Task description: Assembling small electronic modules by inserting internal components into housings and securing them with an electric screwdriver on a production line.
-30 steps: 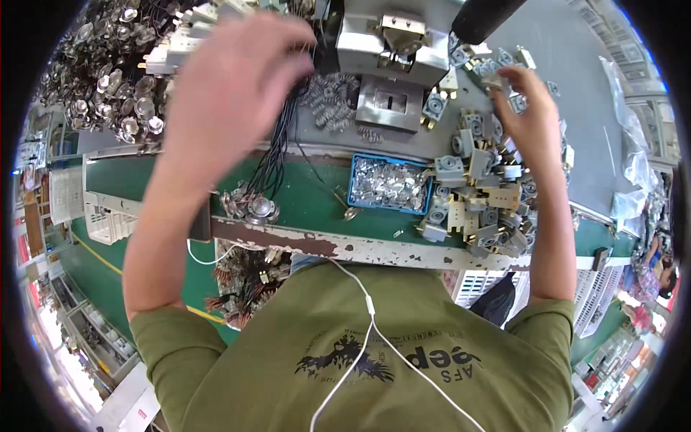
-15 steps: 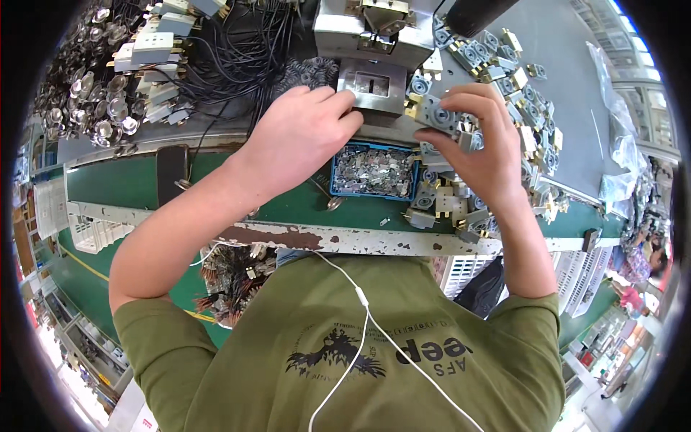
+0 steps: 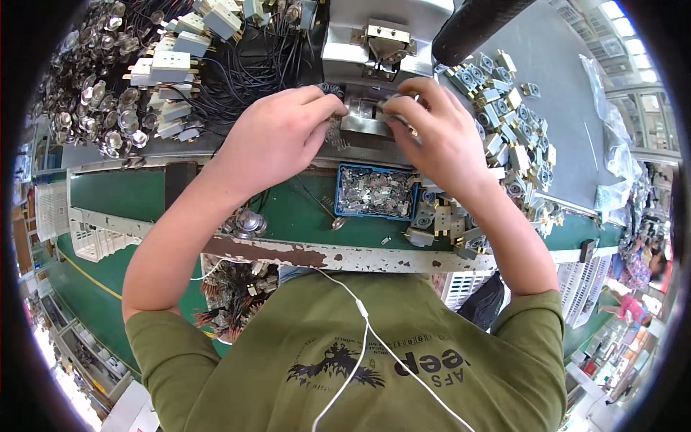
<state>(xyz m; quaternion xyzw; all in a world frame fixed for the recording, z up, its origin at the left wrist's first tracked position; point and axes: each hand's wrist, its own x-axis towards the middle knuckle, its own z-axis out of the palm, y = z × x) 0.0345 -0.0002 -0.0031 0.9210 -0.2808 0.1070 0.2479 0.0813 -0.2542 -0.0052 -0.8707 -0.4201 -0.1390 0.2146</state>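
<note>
Metal block (image 3: pixel 363 124): on the table (image 3: pixel 572 119), near side of the machine (image 3: pixel 389 47). Left hand (image 3: pixel 282 129): at the block's left edge. Right hand (image 3: pixel 445 137): over its right side. Both curled; either grip's pinch cannot be told.

On my feed I see clear plastic sheeting (image 3: pixel 616 155) along the right side of the table (image 3: pixel 381 261), a white crate (image 3: pixel 101 242) below its left end, a black bag (image 3: pixel 484 301) under its front edge, a yellow floor line (image 3: pixel 90 274) off its left, people (image 3: pixel 636 268) well beyond its right.
</note>
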